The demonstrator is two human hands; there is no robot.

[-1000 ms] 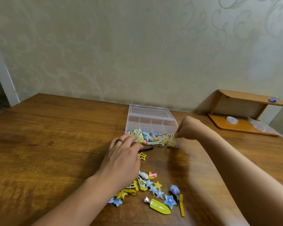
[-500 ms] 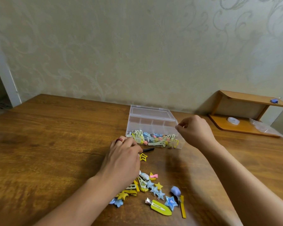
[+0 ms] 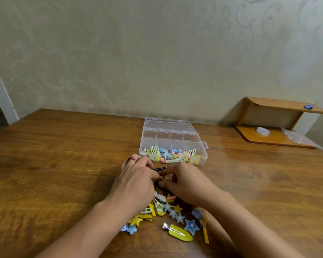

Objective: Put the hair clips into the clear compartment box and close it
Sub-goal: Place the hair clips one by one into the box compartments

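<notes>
The clear compartment box (image 3: 202, 156) stands open on the wooden table (image 3: 63, 164), its lid (image 3: 168, 125) folded back. Its front row holds several hair clips (image 3: 172, 155); the back compartments look bare. Just in front of the box my left hand (image 3: 136, 177), with a red ring, curls its fingers over a thin black clip (image 3: 161, 167). My right hand (image 3: 188, 183) meets it from the right, thumb and fingers pinching a small yellow star clip (image 3: 164, 178). A pile of loose clips (image 3: 175, 215), yellow and blue stars among them, lies under my wrists.
A small wooden shelf (image 3: 280, 107) stands at the back right against the wall, with a roll of tape (image 3: 263, 131) and a plastic bag (image 3: 296, 136) on its base and a blue item (image 3: 309, 106) on top.
My right hand has come back from the box's right corner to the table in front of it and taken the yellow star clip. My left hand stayed by the black clip.
</notes>
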